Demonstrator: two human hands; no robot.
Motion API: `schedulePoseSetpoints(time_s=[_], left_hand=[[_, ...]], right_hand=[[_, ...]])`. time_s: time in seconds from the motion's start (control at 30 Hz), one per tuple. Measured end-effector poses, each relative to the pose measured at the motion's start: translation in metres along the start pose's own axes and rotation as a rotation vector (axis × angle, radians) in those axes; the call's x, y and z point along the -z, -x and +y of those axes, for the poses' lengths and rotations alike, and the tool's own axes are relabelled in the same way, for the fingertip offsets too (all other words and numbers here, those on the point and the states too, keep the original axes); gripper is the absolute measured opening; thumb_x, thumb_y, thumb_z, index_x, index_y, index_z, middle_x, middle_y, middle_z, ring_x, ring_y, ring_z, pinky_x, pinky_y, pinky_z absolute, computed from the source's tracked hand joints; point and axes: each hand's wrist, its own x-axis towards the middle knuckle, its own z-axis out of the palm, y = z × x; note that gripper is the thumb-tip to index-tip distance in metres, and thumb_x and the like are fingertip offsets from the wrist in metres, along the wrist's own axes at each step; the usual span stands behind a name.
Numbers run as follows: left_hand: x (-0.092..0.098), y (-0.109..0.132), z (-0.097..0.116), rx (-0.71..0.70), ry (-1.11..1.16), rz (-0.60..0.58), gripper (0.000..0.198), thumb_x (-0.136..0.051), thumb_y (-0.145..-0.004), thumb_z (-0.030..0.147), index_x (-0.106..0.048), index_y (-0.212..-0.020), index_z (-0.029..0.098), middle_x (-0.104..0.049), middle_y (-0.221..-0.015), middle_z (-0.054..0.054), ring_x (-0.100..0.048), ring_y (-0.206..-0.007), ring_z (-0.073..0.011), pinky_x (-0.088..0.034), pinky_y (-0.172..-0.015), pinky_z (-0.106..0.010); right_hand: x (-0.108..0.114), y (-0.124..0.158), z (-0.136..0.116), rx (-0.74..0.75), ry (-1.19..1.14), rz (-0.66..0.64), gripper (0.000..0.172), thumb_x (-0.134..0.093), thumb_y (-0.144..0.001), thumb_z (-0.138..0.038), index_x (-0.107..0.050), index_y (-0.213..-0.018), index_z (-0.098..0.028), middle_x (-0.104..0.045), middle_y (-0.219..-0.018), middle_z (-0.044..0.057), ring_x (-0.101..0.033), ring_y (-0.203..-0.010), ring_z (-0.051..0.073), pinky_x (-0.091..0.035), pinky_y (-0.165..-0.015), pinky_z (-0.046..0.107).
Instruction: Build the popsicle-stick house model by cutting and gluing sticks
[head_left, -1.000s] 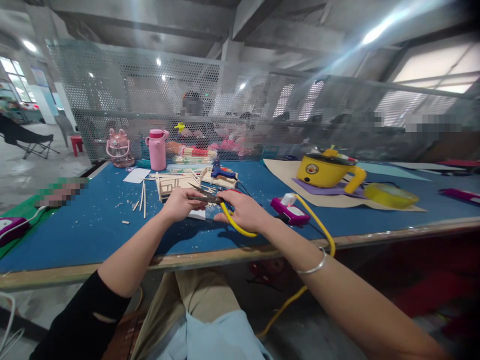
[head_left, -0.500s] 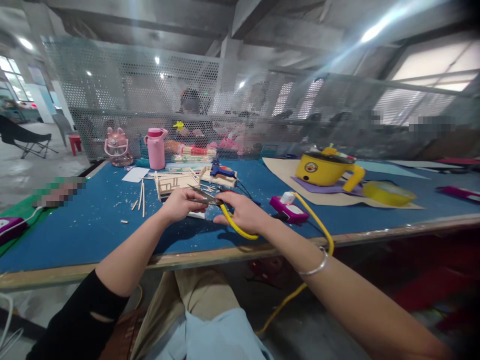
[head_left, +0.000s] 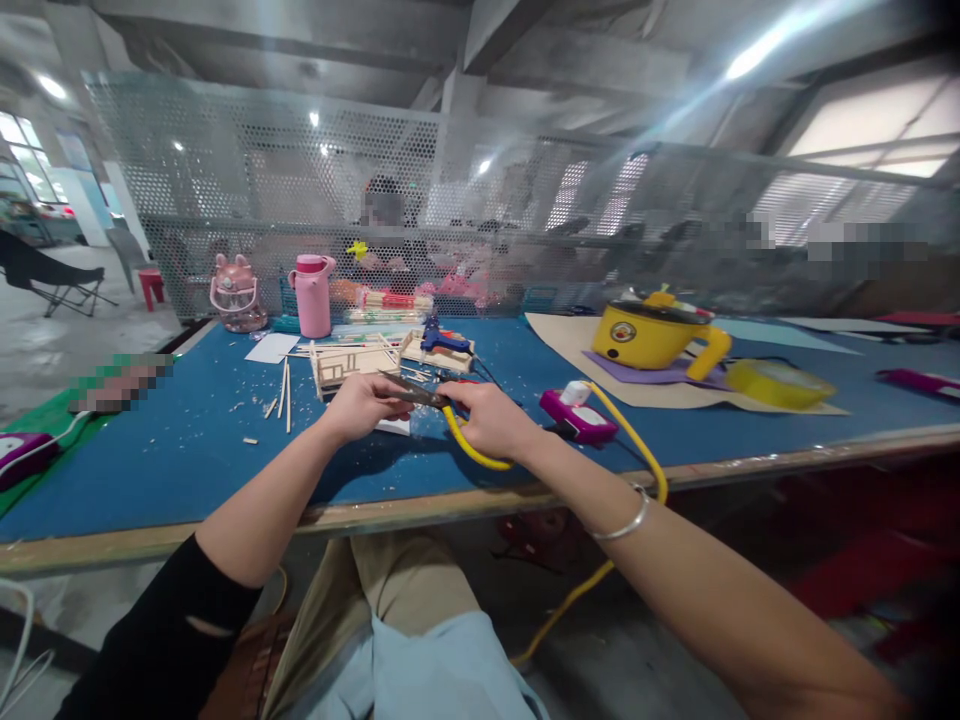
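Note:
My right hand (head_left: 491, 420) grips scissors (head_left: 420, 395) with yellow and red handles, the blades pointing left toward my left hand (head_left: 360, 405). That hand is closed, pinching a small piece I cannot make out right at the blades. Both hands hover over the blue table mat (head_left: 187, 450), just in front of a small wooden stick model (head_left: 349, 365). A blue glue gun (head_left: 444, 343) lies behind the model.
Loose wooden sticks (head_left: 285, 390) and chips lie left of the model. A pink bottle (head_left: 312, 296), a yellow pot (head_left: 652, 337), a yellow lid (head_left: 780, 385) and a purple power strip (head_left: 577, 417) with a yellow cable stand around. A mesh fence (head_left: 525, 220) backs the table; a person sits beyond.
The hands and scissors have barely shifted; the scissor blades have closed slightly at the piece my left hand pinches.

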Motion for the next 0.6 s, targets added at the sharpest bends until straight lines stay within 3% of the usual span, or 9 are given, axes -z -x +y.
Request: schedulePoseSetpoints(time_s=[0.17, 0.37, 0.6], left_hand=[[-0.001, -0.001, 0.000, -0.017, -0.014, 0.002, 0.029, -0.075, -0.048, 0.028, -0.069, -0.069, 0.010, -0.064, -0.058, -0.003, -0.058, -0.056, -0.0130, -0.049, -0.060, -0.028], [0.003, -0.004, -0.003, -0.023, 0.032, 0.056, 0.035, -0.075, -0.049, 0.036, -0.068, -0.072, 0.010, -0.066, -0.060, -0.004, -0.060, -0.060, -0.0135, -0.047, -0.060, -0.025], [0.005, -0.001, 0.005, -0.023, 0.044, 0.107, 0.028, -0.075, -0.049, 0.027, -0.068, -0.071, 0.011, -0.066, -0.058, -0.003, -0.061, -0.060, -0.0139, -0.046, -0.060, -0.024]], right_hand=[[-0.001, -0.002, 0.002, -0.069, -0.082, -0.019, 0.033, -0.043, -0.066, -0.010, -0.060, -0.094, -0.017, -0.055, -0.061, 0.000, -0.043, -0.053, 0.011, -0.032, -0.053, 0.022], [0.003, -0.012, 0.005, -0.254, -0.259, -0.014, 0.044, -0.047, -0.061, -0.015, -0.051, -0.104, -0.014, -0.055, -0.071, 0.000, -0.045, -0.058, 0.011, -0.037, -0.055, 0.022], [0.005, -0.012, -0.002, -0.037, 0.010, 0.058, 0.043, -0.050, -0.060, -0.013, -0.053, -0.103, -0.016, -0.057, -0.103, 0.008, -0.051, -0.091, 0.020, -0.039, -0.078, 0.029]])
